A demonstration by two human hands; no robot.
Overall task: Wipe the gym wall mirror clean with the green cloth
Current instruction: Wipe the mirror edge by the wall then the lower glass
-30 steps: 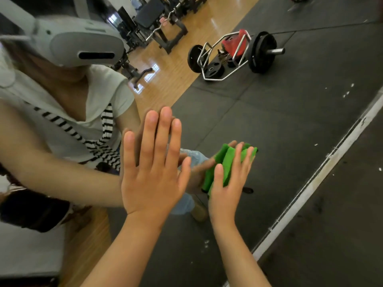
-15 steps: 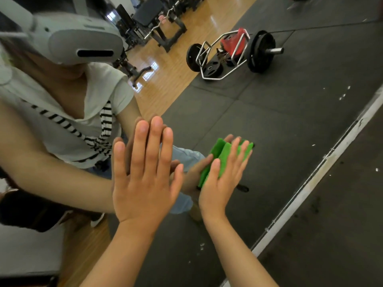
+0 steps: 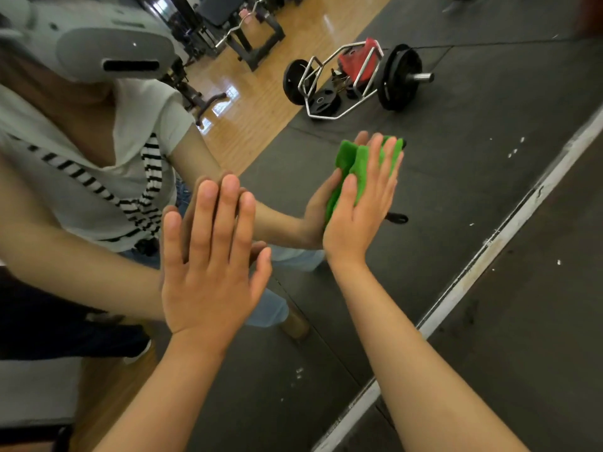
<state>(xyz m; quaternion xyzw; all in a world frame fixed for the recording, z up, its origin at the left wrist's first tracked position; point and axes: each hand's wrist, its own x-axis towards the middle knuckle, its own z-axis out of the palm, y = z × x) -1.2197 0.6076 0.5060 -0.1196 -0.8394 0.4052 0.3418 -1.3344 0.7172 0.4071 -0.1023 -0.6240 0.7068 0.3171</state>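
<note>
Fingers (image 3: 372, 177) of right hand (image 3: 355, 223) and green cloth (image 3: 347, 154) higher on mirror (image 3: 456, 164) than before

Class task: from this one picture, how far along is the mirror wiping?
Done: green cloth is against the mirror. In hand: right hand presses it flat; left hand rests flat on the mirror. Left: pale specks near the frame; no cleaned patch is distinguishable.

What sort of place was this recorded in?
Almost certainly a gym: a plate-loaded hex bar, a bench with a curl bar, and black rubber mats, reflected in a wall mirror.
</note>
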